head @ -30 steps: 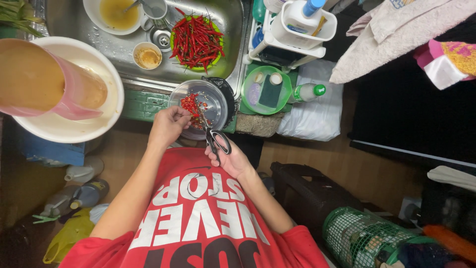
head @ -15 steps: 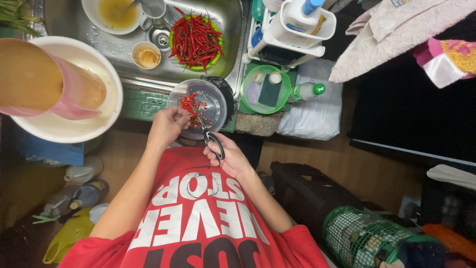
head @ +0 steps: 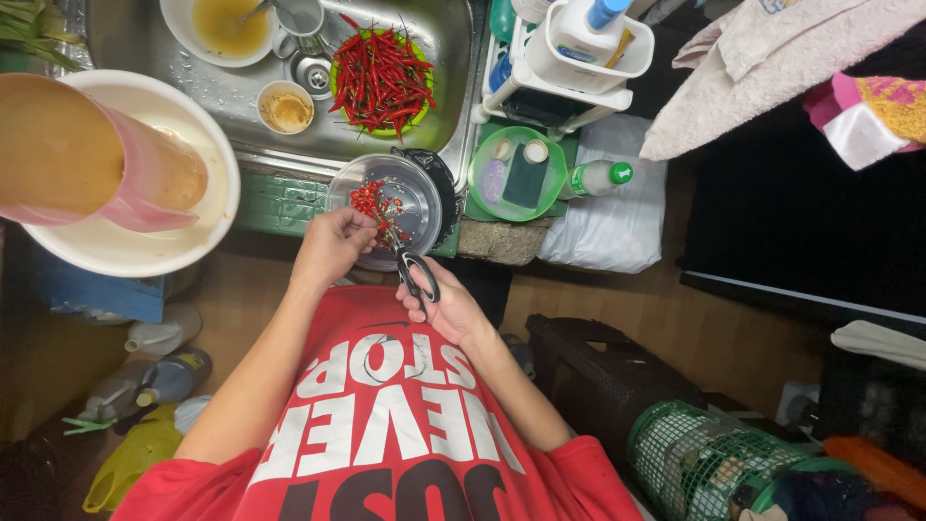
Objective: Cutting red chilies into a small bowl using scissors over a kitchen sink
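My left hand (head: 335, 243) pinches a red chili (head: 371, 203) over a clear glass bowl (head: 415, 188) that holds cut red chili pieces. My right hand (head: 451, 311) grips black-handled scissors (head: 413, 270), their blades pointing up at the chili over the bowl. The bowl rests on the counter edge in front of a steel sink (head: 241, 92). In the sink a green plate (head: 381, 77) is heaped with whole red chilies.
A white bowl of yellow liquid (head: 217, 24) and a small cup (head: 285, 108) sit in the sink. A large white basin with a pink jug (head: 116, 174) stands at left. A green dish with sponge (head: 521, 174), a bottle (head: 598, 178) and a white caddy (head: 579, 48) stand at right.
The scissors and my right hand have shifted slightly beneath the bowl while my left hand keeps the chili over it. Little else differs.
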